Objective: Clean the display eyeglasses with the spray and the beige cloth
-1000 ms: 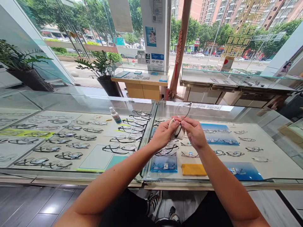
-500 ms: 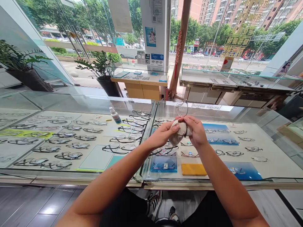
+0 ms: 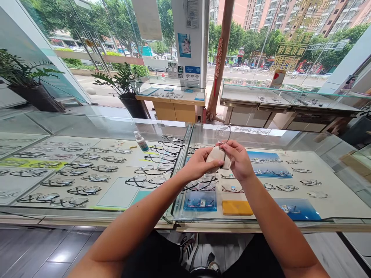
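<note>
Over the glass counter, my right hand point(image 3: 240, 159) is closed on a pair of eyeglasses point(image 3: 223, 134), pinched near the middle of the frame. One round lens rises above my fingers; the other is covered by a light beige cleaning cloth point(image 3: 216, 155). My left hand point(image 3: 199, 164) is closed on that cloth, thumb on the near side, with the cloth folded around the lower lens. A dark temple arm runs down beside the cloth. Part of the frame is hidden behind my fingers.
A white spray bottle point(image 3: 141, 141) stands on the left counter. Many eyeglasses point(image 3: 84, 190) lie in rows inside the glass display cases. A yellow case point(image 3: 237, 207) lies near the front edge. Farther off are a potted plant point(image 3: 135, 104) and a low display cabinet point(image 3: 174, 110).
The cloth is folded flatter over the lower lens, and my left thumb has slid down and to the right across it. The glasses have barely moved.
</note>
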Available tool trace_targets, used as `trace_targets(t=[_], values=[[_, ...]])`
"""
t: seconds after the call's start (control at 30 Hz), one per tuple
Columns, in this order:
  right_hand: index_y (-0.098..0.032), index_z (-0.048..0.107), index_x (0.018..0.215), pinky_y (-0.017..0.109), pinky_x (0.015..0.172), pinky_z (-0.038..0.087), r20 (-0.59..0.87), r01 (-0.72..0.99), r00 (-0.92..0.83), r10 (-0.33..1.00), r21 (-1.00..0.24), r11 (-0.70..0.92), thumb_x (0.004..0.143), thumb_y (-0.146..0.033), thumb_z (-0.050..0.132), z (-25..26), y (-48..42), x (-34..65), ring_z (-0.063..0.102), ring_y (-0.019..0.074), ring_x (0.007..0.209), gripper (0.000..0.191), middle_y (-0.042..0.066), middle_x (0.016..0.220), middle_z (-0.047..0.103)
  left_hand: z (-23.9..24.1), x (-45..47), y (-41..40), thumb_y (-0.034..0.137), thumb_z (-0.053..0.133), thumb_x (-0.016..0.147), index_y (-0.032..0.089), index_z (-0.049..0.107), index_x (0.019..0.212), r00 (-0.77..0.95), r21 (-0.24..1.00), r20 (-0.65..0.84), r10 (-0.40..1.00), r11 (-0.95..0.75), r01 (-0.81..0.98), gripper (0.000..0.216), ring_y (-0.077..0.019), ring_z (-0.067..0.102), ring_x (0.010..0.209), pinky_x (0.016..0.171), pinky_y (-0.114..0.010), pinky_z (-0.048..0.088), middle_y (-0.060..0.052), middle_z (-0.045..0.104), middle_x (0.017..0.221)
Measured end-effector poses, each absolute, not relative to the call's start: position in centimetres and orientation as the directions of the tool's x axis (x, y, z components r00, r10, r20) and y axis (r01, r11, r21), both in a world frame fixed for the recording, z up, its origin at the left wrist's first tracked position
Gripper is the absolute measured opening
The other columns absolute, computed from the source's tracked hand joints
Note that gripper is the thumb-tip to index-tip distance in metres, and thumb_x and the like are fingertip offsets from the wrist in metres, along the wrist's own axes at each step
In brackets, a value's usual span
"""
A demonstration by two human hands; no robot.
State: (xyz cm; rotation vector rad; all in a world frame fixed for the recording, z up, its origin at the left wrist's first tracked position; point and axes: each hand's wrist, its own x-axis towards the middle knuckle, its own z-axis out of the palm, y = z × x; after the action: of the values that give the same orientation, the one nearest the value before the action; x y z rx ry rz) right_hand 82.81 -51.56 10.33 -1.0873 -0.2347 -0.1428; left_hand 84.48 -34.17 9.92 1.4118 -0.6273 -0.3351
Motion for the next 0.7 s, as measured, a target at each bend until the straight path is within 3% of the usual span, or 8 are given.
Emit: trace_targets(t=[0.3, 0.43, 0.57, 0.7], values=[[-0.025, 0.082, 0.081, 0.038, 0.103, 0.059, 0.26, 0.216, 0.965, 0.03, -0.857, 0.469, 0.072, -0.052, 0.101, 9.4, -50.9, 83.1, 0.073, 0.0217, 0.102, 0.034, 0.004, 0.107, 0.083, 9.5, 84.5, -34.9, 0.071, 0.085, 0.084, 0.012, 0.076, 0.105, 0.864, 0.948, 0.315, -0.392, 0.168, -0.27, 0.063, -0.0113, 0.045, 0.068, 0.064, -0.024, 0.037, 0.002, 0.058, 0.076], [-0.027, 0.081, 0.079, 0.038, 0.102, 0.06, 0.282, 0.224, 0.958, 0.048, -0.845, 0.486, 0.073, -0.052, 0.1, 9.5, -50.8, 82.9, 0.074, 0.0228, 0.104, 0.033, 0.004, 0.108, 0.083, 9.4, 84.6, -35.0, 0.08, 0.075, 0.089, 0.014, 0.069, 0.088, 0.86, 0.94, 0.339, -0.38, 0.175, -0.293, 0.066, -0.0107, 0.038, 0.063, 0.059, -0.025, 0.03, 0.003, 0.049, 0.069], [-0.026, 0.077, 0.081, 0.039, 0.094, 0.063, 0.252, 0.194, 0.966, 0.057, -0.854, 0.482, 0.072, -0.052, 0.099, 9.8, -51.3, 82.8, 0.073, 0.0229, 0.097, 0.035, 0.003, 0.106, 0.082, 10.0, 84.9, -34.2, 0.082, 0.069, 0.093, 0.017, 0.059, 0.075, 0.789, 0.949, 0.315, -0.529, 0.146, -0.281, 0.068, -0.0117, 0.041, 0.065, 0.061, -0.025, 0.036, 0.001, 0.05, 0.069], [-0.026, 0.075, 0.08, 0.033, 0.08, 0.061, 0.255, 0.205, 0.966, 0.042, -0.855, 0.477, 0.076, -0.05, 0.096, 10.0, -51.8, 83.0, 0.069, 0.0202, 0.088, 0.033, 0.003, 0.099, 0.08, 10.5, 85.0, -33.1, 0.073, 0.077, 0.093, 0.015, 0.067, 0.094, 0.671, 0.967, 0.247, -0.699, 0.134, -0.217, 0.058, -0.0142, 0.05, 0.073, 0.067, -0.026, 0.043, -0.002, 0.059, 0.082]])
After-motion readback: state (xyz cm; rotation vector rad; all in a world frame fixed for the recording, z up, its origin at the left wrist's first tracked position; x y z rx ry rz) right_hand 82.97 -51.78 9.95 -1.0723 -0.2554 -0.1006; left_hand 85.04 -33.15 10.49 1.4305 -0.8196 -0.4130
